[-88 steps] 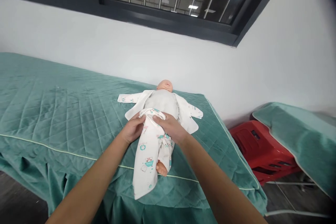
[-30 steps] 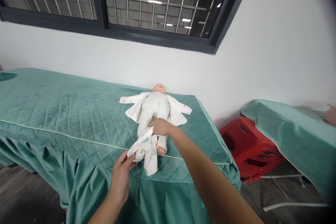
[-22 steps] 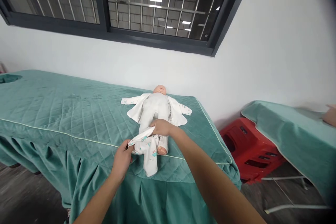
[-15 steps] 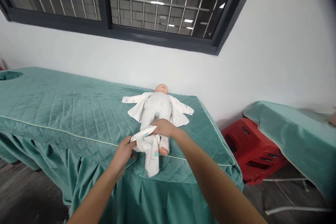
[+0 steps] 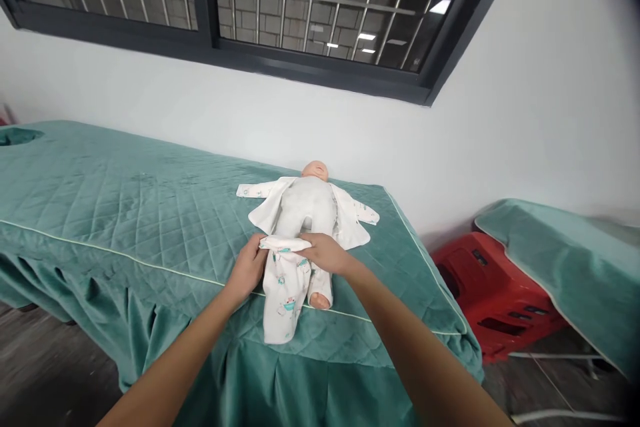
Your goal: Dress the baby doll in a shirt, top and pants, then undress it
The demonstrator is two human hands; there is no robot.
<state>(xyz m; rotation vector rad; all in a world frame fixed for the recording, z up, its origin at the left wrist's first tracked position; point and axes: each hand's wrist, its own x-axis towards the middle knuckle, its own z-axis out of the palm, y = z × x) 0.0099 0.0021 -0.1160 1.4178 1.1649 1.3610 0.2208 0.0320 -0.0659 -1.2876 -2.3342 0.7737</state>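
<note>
Left hand (image 5: pixel 249 268) now up beside right hand (image 5: pixel 327 255), trousers waistband (image 5: pixel 284 242) between their fingers (image 5: pixel 260 247).

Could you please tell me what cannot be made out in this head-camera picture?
Head view:
- Fingertips of the left hand and right hand: tucked under the printed trousers' waistband.
- One leg of the baby doll: inside the trousers.
- Part of the red stool: behind the neighbouring bed's teal cover.
</note>
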